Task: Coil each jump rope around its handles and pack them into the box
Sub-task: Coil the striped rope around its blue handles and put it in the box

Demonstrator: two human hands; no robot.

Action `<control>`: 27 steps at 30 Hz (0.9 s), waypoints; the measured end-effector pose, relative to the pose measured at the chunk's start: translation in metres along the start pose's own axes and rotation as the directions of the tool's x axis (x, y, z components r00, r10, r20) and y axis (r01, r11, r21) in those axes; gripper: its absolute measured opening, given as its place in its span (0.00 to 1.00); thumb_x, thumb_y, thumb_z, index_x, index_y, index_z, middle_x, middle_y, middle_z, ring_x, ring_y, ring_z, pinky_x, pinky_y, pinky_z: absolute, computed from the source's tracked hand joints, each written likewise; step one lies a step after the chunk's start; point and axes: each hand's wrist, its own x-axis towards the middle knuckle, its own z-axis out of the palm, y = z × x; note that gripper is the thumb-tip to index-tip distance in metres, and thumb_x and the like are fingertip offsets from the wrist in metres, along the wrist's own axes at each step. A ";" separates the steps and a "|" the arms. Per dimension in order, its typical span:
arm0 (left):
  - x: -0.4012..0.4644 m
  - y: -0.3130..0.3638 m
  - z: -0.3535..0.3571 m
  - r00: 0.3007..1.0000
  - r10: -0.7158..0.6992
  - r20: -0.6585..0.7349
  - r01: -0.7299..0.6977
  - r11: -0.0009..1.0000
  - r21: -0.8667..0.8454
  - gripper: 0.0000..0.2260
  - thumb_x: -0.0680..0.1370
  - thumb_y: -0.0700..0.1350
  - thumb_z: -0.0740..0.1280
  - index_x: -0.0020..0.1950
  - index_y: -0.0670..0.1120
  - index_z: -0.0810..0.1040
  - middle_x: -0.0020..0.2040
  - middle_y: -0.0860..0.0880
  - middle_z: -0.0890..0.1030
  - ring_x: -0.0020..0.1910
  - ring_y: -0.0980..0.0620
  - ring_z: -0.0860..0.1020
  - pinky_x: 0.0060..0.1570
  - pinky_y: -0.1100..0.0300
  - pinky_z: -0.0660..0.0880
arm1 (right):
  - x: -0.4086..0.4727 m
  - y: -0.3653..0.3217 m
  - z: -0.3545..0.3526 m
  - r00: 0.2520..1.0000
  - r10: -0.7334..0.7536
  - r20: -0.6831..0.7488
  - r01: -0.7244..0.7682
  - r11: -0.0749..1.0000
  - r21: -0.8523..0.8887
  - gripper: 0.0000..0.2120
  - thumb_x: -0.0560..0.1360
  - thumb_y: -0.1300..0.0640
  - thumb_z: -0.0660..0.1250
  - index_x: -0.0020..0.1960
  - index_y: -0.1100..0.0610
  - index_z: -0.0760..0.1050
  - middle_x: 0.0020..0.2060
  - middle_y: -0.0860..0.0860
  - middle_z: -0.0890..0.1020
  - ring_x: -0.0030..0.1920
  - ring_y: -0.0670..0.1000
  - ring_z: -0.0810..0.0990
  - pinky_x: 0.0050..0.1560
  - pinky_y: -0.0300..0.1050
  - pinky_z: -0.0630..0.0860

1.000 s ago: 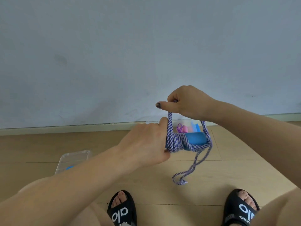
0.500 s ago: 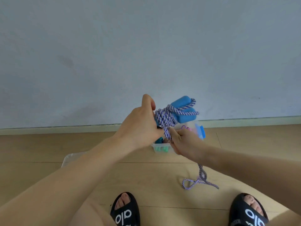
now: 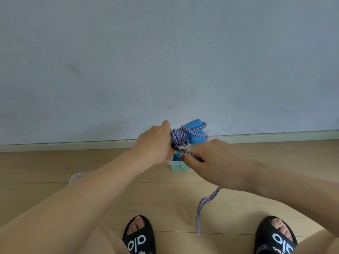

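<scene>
I see the left hand [image 3: 156, 143] gripping the handles [image 3: 195, 132], long axis up-right, right hand [image 3: 205, 158] pinching the rope [image 3: 178, 137] tail just below the coil.

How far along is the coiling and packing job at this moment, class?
Done: several turns of the purple-and-white rope already wrap the blue handles, and the clear box on the floor holds other items. In hand: the left hand grips the bundle while the right hand pulls the rope taut. Left: the loose tail needs winding, then the bundle goes into the box.
</scene>
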 end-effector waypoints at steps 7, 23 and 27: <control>-0.019 0.018 -0.003 0.992 0.123 -0.005 -0.123 0.991 0.059 0.13 0.74 0.53 0.64 0.45 0.46 0.65 0.38 0.49 0.73 0.35 0.46 0.73 0.29 0.55 0.64 | 0.004 0.004 -0.024 0.999 0.000 -0.035 0.002 0.998 0.057 0.24 0.79 0.46 0.59 0.30 0.57 0.58 0.23 0.52 0.63 0.25 0.49 0.58 0.27 0.43 0.57; -0.032 0.006 -0.007 0.994 0.080 0.070 -0.086 0.993 0.086 0.06 0.77 0.46 0.62 0.44 0.46 0.67 0.38 0.50 0.68 0.39 0.45 0.72 0.36 0.55 0.66 | -0.005 -0.005 -0.012 0.994 -0.080 0.069 0.076 0.995 0.067 0.24 0.79 0.43 0.57 0.32 0.57 0.59 0.23 0.49 0.64 0.26 0.48 0.61 0.29 0.44 0.61; -0.033 0.015 -0.006 0.991 0.114 0.075 -0.132 0.942 0.309 0.06 0.75 0.46 0.61 0.49 0.47 0.67 0.40 0.48 0.73 0.37 0.45 0.68 0.36 0.56 0.62 | -0.008 -0.014 -0.002 0.976 -0.201 0.078 0.205 0.978 -0.044 0.24 0.81 0.44 0.55 0.32 0.58 0.60 0.25 0.53 0.67 0.27 0.50 0.62 0.28 0.43 0.59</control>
